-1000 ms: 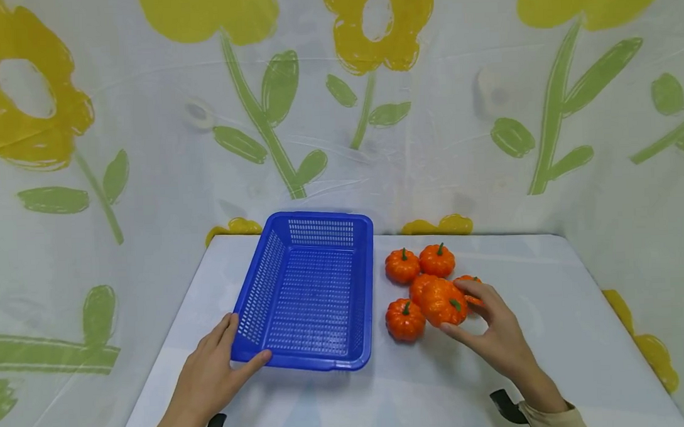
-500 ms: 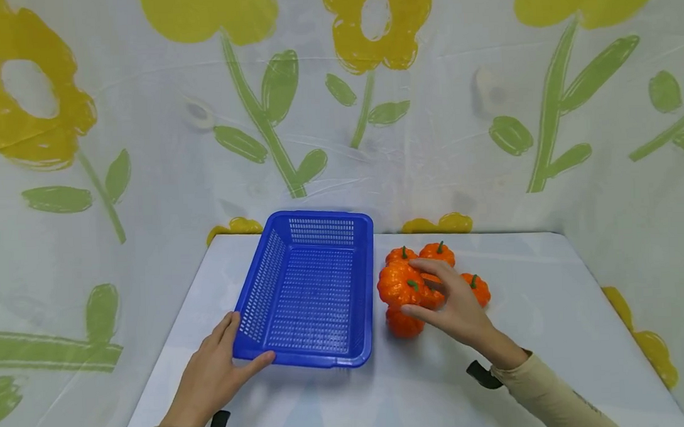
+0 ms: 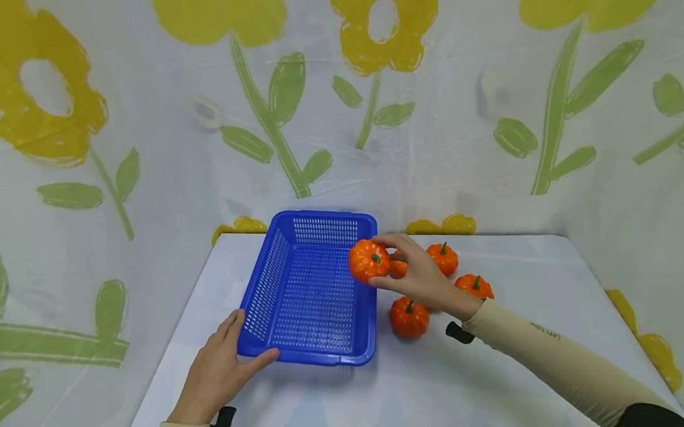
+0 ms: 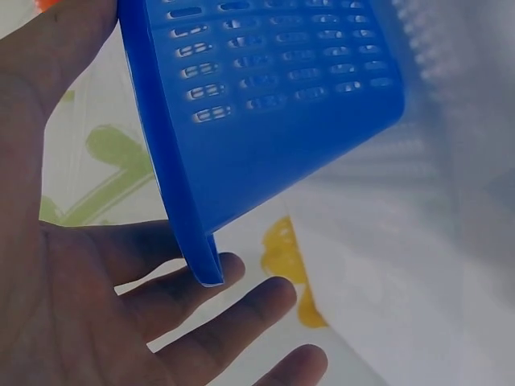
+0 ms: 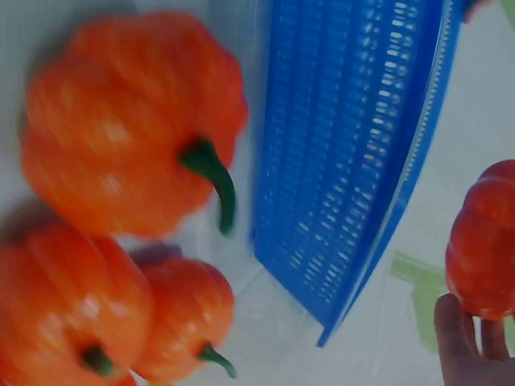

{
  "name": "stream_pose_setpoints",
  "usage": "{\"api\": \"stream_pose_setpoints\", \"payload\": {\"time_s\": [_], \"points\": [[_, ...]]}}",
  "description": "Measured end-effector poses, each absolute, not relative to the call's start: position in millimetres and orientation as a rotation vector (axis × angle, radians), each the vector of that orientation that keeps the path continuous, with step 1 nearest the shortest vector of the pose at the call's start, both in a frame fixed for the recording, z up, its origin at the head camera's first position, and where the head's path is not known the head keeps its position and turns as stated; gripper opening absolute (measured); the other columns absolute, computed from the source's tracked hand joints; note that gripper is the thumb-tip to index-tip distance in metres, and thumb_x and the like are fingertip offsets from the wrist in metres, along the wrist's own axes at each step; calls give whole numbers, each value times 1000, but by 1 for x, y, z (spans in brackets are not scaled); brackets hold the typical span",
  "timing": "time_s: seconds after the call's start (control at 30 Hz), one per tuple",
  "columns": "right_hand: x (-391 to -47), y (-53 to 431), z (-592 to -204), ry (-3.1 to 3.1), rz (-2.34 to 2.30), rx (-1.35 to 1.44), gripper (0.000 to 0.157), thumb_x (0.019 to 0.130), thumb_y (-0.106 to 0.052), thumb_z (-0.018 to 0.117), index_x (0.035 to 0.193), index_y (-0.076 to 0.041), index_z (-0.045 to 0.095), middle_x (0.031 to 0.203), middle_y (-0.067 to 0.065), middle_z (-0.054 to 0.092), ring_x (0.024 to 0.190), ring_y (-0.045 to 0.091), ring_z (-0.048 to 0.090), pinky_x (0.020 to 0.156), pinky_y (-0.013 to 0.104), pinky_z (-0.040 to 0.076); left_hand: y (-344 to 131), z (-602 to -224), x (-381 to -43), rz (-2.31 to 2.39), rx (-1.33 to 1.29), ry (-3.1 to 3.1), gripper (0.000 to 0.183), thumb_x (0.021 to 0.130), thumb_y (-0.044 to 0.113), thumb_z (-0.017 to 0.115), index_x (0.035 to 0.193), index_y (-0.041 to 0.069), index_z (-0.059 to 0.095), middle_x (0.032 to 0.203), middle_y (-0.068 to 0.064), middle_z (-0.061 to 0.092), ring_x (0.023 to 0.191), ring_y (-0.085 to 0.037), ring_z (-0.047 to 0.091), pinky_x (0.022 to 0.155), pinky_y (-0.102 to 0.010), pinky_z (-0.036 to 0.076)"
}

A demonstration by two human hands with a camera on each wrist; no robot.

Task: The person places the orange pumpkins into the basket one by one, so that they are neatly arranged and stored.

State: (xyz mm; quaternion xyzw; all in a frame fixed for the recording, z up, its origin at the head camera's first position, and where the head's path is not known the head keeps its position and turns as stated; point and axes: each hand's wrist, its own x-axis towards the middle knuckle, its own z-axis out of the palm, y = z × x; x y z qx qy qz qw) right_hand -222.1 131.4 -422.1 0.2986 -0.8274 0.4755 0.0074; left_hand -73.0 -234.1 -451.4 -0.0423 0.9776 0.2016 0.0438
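The left hand (image 3: 217,365) rests at the near left corner of a blue plastic basket (image 3: 314,302), a rectangular one with slotted walls. Its thumb lies along the near rim and its fingers lie along the left side; from the left wrist, those fingers are spread and fairly straight, reaching past the outside of the rim. The right hand (image 3: 420,273) pinches a ribbed, glossy orange pumpkin (image 3: 369,261) between thumb and fingers. This held pumpkin overlaps the basket's right rim in the head view, its short green stem turned toward the person; the right wrist view shows it apart from the rim.

To the right of the basket, more orange pumpkins sit on the white table (image 3: 550,332). A near pumpkin (image 3: 409,318) stands upright just beside the basket. A far pumpkin (image 3: 442,259) is beyond the right hand, and a right-hand pumpkin (image 3: 474,286) is partly covered by the wrist. A half-hidden pumpkin (image 3: 399,268) shows between the right hand's fingers.

Both arms wear beige sleeves (image 3: 550,347), with a black strap (image 3: 459,332) at the right wrist. Behind the table hangs a white backdrop (image 3: 448,172) printed with yellow flowers (image 3: 355,43) and green stems.
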Motion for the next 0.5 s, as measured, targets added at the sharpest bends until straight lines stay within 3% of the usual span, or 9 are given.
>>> {"api": "stream_pose_setpoints", "payload": {"time_s": [0.2,0.5], "points": [[-245,109,-417,-2636,1350,1059,73,83,-38,85,145,-18,51,141,-2,50,126,14,51,102,38,53,-236,-449,-74,606,-85,3035,124,77,87,56,155,-7,31,156,-32,33,135,-55,40,102,-71,40],[-259,69,-414,-2583,1414,1111,72,82,-33,87,142,-13,53,139,2,50,124,16,53,99,31,53,-234,-451,-73,585,-106,3009,126,76,88,56,155,-6,31,155,-33,33,134,-56,41,102,-71,40]]}}
